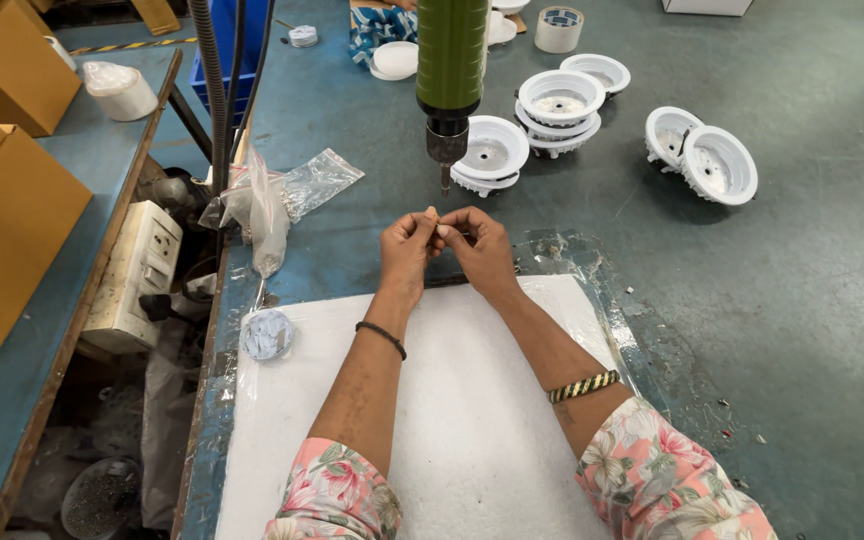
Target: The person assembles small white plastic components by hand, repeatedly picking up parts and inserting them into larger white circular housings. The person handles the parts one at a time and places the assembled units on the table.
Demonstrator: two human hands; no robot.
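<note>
One camera only, worn on the head, looks steeply down and forward over a blue-grey table [802, 330]. It sits close: both forearms run up from the bottom edge, and the left hand [407, 245] and right hand [480, 250] meet near the frame's centre, above a white pad [462, 420]. The far table, with white housings [562, 100], fills the top. A green driver [450, 60] hangs in from the top edge. The left edge catches a neighbouring bench with boxes [2, 210].
</note>
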